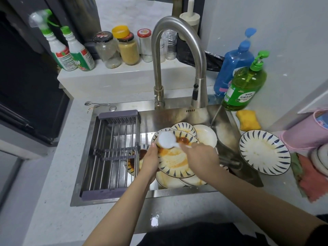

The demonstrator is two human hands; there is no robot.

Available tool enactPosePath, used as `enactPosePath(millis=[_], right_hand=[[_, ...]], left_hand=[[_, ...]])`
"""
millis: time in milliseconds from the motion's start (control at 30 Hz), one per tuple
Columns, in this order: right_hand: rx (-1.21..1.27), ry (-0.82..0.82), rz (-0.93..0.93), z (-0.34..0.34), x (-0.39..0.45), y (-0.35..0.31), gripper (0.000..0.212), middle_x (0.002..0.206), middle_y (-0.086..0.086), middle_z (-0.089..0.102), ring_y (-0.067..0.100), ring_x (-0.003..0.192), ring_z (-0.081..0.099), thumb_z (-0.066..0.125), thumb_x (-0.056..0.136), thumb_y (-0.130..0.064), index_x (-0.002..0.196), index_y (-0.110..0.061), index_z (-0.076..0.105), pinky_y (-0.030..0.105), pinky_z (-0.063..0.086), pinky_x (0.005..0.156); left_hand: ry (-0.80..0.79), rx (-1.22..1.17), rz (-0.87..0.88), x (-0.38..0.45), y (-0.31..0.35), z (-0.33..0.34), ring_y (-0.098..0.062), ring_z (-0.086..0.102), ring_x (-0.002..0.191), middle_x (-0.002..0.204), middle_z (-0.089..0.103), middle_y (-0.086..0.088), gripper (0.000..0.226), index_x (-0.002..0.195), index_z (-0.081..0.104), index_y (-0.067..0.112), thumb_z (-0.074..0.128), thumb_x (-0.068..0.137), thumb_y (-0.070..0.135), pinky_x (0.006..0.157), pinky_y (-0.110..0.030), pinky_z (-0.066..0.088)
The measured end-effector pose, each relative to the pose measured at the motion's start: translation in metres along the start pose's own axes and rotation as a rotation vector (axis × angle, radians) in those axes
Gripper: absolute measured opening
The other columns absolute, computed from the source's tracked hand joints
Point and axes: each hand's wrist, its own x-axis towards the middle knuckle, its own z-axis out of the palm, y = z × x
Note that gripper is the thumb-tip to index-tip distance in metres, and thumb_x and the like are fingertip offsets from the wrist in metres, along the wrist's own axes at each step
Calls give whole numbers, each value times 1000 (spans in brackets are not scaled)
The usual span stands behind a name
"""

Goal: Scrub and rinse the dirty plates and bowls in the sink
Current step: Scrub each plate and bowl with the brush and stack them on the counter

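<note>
1. A stainless sink (177, 191) is seen from above, with a metal drying rack (113, 153) set across its left part.
2. A pile of dirty plates and bowls (179, 167) is stacked in the right part of the sink; orange and brown sauce is smeared over the top blue-patterned plate (175, 162).
3. The left edge of the top plate is gripped by the left hand (150, 157), fingers curled around the rim.
4. A white spoon (167, 140) is held by its handle in the right hand (198, 157), which is closed around it; the spoon's bowl is raised just above the sauced plate.
5. A white bowl (205, 134) is leaned at the back of the pile, near the faucet (198, 89).
6. One more patterned plate (264, 152) is placed on the counter to the right of the sink, apart from the pile.
7. A yellow sponge (247, 120) is laid behind that plate, just beside a green soap bottle (245, 86) and a blue bottle (234, 63).
</note>
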Motion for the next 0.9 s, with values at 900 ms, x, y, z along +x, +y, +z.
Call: enactPosePath(millis=[900], right_hand=[[168, -37, 41, -6, -7, -13, 61, 81, -1, 51, 18, 63, 50, 43, 90, -9, 144, -35, 30, 25, 25, 47]], left_hand=[[63, -25, 46, -8, 11, -9, -20, 57, 117, 125, 60, -5, 68, 133, 51, 17, 28, 93, 68, 104, -45, 45]])
